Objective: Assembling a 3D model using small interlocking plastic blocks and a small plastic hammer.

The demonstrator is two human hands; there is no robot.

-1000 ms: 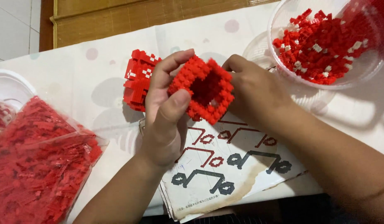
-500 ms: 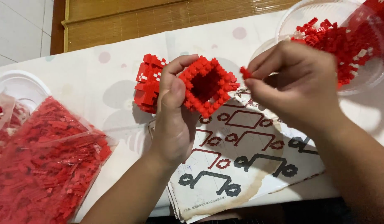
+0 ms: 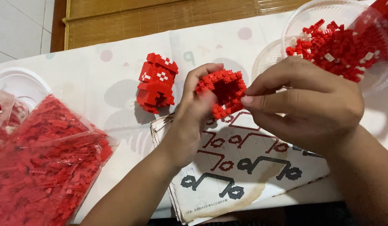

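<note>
My left hand [image 3: 190, 121] grips a hollow square frame built of small red bricks [image 3: 222, 92], held upright above the instruction sheet [image 3: 244, 167]. My right hand [image 3: 307, 102] has its thumb and forefinger pinched together against the frame's right edge; whether a small brick sits between them is hidden. A finished red block with white marks [image 3: 156, 82] stands on the table just left of my left hand.
A clear plastic bowl [image 3: 298, 21] of loose red and white bricks sits at the far right. A clear bag full of red bricks [image 3: 39, 163] lies at the left, with a white plate [image 3: 22, 81] behind it. A wooden mat [image 3: 160, 16] runs along the back.
My right hand came down from the bowl and closed in on the frame's right edge. The left hand tilted the frame slightly toward it.
</note>
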